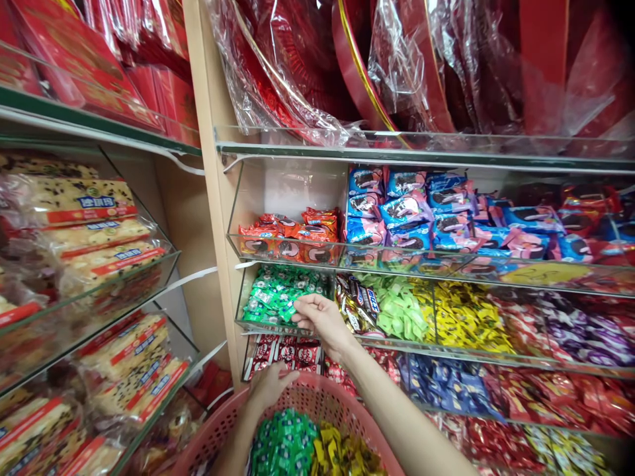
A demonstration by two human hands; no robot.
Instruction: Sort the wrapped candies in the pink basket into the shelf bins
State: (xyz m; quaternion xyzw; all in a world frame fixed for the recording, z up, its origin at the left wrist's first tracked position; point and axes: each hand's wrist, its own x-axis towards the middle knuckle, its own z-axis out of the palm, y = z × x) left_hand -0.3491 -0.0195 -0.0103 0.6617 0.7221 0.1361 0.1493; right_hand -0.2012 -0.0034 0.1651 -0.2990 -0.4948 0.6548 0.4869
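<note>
My right hand (317, 322) reaches to the front of a clear shelf bin of green-wrapped candies (278, 291). Its thumb and fingers are pressed together at the bin's right side; whether a candy is between them, I cannot make out. Below, my left hand (268, 387) grips the far rim of a pink plastic basket (218, 423), its thumb lying along the rim and its fingers partly hidden. Inside the basket lie a heap of green-wrapped candies (285, 439) and, beside it, yellow-wrapped candies (342, 453).
Right of the green bin are brown-wrapped bars (356, 304), pale green candies (404, 307) and yellow candies (471, 317). Above sit red packets (292, 235) and blue packets (407, 208) behind a glass edge. A wooden post (211, 185) divides these shelves from bagged cakes (94, 205) at left.
</note>
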